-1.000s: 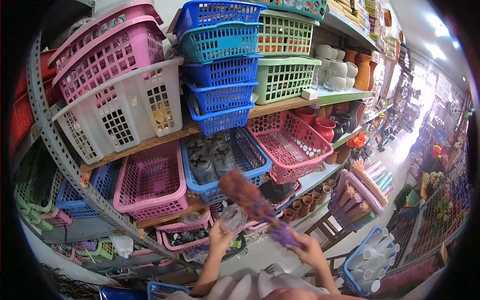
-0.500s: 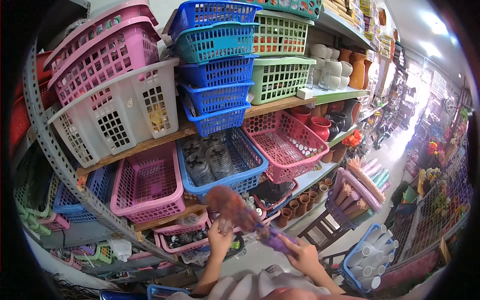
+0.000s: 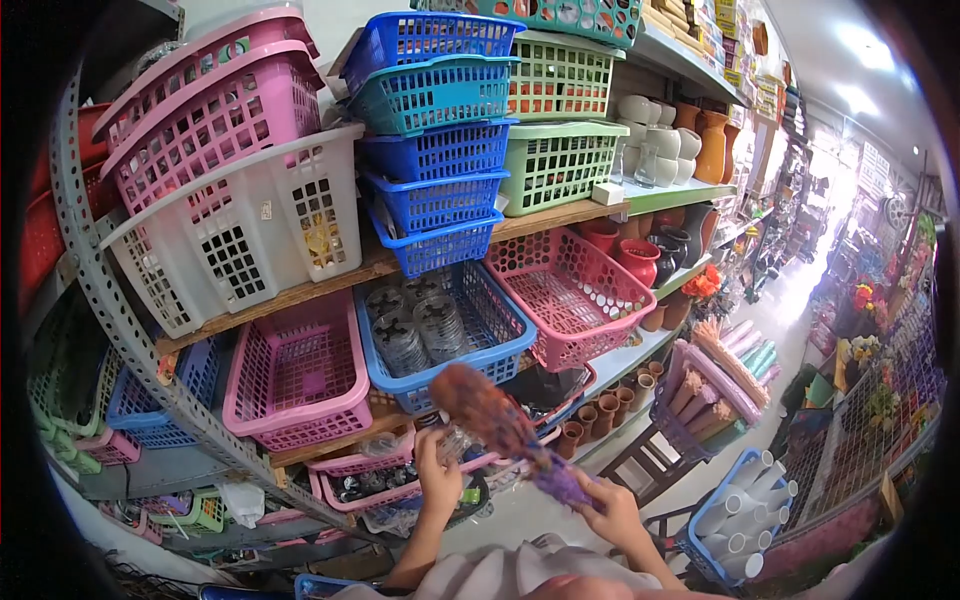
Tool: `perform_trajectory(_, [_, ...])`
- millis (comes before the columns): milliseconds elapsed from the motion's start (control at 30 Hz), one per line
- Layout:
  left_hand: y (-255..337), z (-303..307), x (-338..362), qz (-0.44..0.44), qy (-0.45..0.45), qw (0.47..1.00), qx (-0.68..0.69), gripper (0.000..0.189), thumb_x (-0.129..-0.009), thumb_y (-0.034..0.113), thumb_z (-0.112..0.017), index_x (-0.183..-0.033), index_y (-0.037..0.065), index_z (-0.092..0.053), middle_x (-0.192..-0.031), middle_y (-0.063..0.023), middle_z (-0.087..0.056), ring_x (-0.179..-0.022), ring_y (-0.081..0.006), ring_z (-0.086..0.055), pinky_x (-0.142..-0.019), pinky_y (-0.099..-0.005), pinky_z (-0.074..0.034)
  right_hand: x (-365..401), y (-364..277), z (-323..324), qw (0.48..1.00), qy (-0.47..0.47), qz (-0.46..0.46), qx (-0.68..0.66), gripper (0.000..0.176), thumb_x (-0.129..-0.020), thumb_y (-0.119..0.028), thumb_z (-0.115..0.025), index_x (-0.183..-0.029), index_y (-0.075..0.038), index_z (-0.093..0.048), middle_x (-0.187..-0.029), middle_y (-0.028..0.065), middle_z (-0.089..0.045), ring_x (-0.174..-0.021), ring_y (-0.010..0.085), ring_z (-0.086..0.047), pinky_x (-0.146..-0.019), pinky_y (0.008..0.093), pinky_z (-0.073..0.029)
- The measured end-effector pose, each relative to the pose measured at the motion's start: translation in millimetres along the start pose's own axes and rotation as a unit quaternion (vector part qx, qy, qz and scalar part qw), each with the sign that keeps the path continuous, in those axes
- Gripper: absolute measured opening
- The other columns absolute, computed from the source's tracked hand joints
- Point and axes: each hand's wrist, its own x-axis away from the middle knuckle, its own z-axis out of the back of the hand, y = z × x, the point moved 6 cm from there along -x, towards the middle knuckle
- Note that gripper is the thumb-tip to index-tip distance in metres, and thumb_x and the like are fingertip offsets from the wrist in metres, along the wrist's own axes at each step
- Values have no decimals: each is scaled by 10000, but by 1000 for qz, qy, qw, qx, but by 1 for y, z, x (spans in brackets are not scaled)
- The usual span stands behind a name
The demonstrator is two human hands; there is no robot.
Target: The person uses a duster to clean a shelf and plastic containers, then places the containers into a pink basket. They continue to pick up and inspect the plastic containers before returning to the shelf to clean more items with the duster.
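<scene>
My right hand (image 3: 608, 508) is closed around the purple end of a fluffy duster (image 3: 500, 425), brown at its tip and mixed orange and purple along its length. The duster slants up and left, its head just above my left hand. In my left hand (image 3: 436, 472), the fingers are curled around a small clear object (image 3: 458, 443), glass or plastic, partly covered by the fingers and the duster. Beyond both hands, a blue basket (image 3: 440, 374) on the shelf holds stacked clear round pieces with dark marks.
A pink basket (image 3: 300, 420) and a coral-pink basket (image 3: 575, 340) flank the blue one. Below sits a pink tray (image 3: 385, 492) of small items. Clay pots (image 3: 605, 408) line a lower shelf at right. White cylinders fill a blue crate (image 3: 695, 540) on the floor.
The duster's head has moved slightly right and looks sharper. My left hand has lifted a little with the clear object. My right hand keeps its grip, having shifted slightly right.
</scene>
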Motion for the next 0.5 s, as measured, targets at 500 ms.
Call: perform_trajectory(500, [-24, -22, 17, 402, -30, 625, 668, 239, -895, 38, -494, -1130, 23, -538, -1069, -116, -609, -1017, -247, -589, -827, -344, -525, -1, 19, -17, 978, -126, 62, -157, 518, -738, -98, -710, -1240, -137, -588, -844, 140, -643, -699, 299, -608, -653, 344, -485])
